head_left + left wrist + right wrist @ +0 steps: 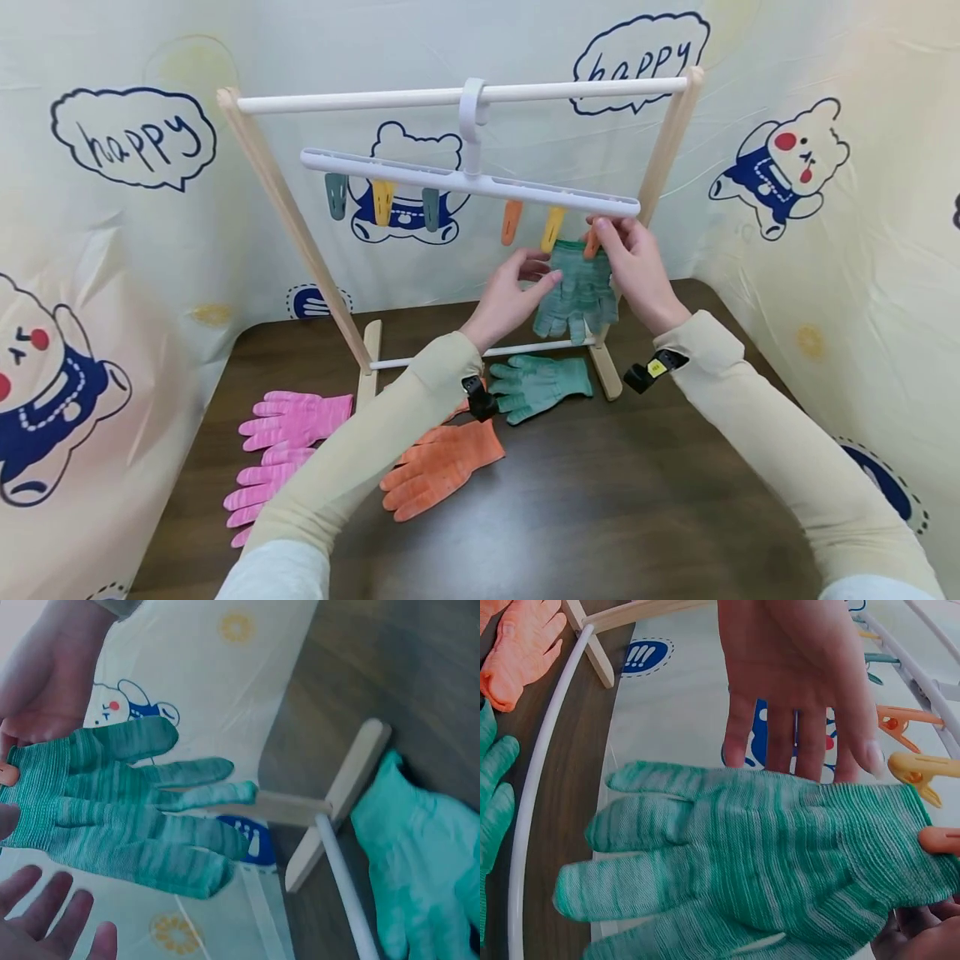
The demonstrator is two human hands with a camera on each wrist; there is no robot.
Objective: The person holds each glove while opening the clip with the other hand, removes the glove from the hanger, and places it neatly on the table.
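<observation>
A green striped knit glove (576,292) hangs fingers-down by its cuff at the right end of a white hanger (420,173). My right hand (636,268) pinches the orange clip (592,243) at the cuff, thumb in front. My left hand (510,293) is at the glove's left edge; its fingers (781,739) are extended and its thumb lies close to the cuff. In the left wrist view, the glove's fingers (199,859) dangle loose. A yellow clip (552,229) sits just left of the cuff. Part of my right hand is hidden behind the glove in the right wrist view.
The hanger hooks over the top rod (337,102) of a wooden rack (288,217) and carries several other clips. On the brown table (600,500) lie another green glove (540,385), orange gloves (442,468) and pink gloves (296,419). A printed curtain (765,333) surrounds the table.
</observation>
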